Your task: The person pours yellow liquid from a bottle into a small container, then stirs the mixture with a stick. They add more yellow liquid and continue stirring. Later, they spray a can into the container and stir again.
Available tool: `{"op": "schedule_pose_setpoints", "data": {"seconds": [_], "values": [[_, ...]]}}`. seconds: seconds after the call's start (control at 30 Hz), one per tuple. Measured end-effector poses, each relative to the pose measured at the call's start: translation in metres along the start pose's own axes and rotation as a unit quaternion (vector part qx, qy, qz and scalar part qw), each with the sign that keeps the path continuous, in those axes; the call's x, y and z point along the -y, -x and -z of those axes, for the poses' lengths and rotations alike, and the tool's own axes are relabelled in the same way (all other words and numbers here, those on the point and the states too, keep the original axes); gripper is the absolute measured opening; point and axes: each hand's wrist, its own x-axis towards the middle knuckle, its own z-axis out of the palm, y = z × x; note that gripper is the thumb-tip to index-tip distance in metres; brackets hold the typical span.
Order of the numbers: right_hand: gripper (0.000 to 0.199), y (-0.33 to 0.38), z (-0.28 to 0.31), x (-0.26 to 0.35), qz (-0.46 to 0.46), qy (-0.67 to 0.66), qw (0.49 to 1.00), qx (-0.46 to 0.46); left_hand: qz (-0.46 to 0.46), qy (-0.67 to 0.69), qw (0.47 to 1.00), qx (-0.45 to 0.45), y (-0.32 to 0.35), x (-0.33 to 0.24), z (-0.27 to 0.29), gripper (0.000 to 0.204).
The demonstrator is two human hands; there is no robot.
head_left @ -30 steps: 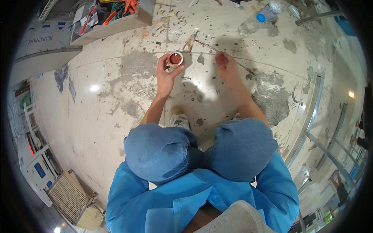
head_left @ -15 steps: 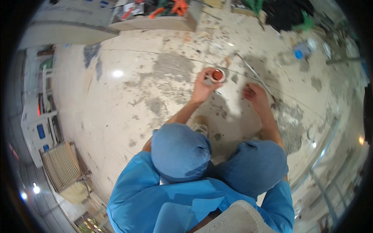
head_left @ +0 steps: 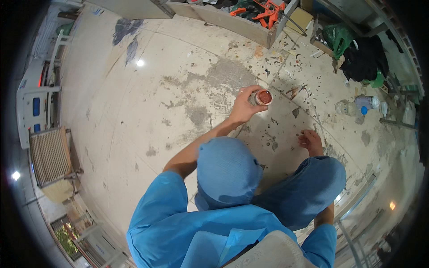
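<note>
The person is crouching on a stained concrete floor (head_left: 147, 111), both knees in blue trousers bent up in front of the body. The left hand (head_left: 243, 107) is reaching forward with its grip clenched around a small round jar (head_left: 263, 97), whose open top is showing a reddish-brown filling. The jar is being held just above the floor, ahead of the left knee. The right hand (head_left: 311, 141) is resting on the floor beyond the right knee, fingers slack and grasping nothing, well apart from the jar. Farther right, a clear plastic bottle (head_left: 355, 106) with a blue cap is lying on its side. A long wooden box (head_left: 232, 18) holding orange tools is sitting along the far edge of the floor, with a green bag (head_left: 339, 38) and dark cloth (head_left: 366, 56) beside it.
</note>
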Motion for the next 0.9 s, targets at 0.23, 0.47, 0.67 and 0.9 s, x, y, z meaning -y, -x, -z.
{"op": "schedule_pose_setpoints", "data": {"seconds": [0.23,0.47,0.67,0.9], "values": [[0.026,0.008,-0.031,0.064,0.046,0.119,0.991,-0.035,0.006,0.053,0.998,-0.045,0.016,0.021,0.022,0.073],[0.026,-0.047,-0.18,0.19,0.262,0.502,0.816,0.119,-0.061,-0.036,0.997,-0.024,-0.023,0.004,0.088,0.073],[0.035,-0.094,-0.279,0.314,0.386,0.516,0.749,0.154,-0.078,-0.039,0.992,-0.092,-0.05,-0.02,0.123,0.071],[0.046,-0.182,-0.394,0.405,0.498,0.373,0.775,0.109,0.039,-0.049,0.984,-0.167,0.011,0.01,0.154,0.069]]}}
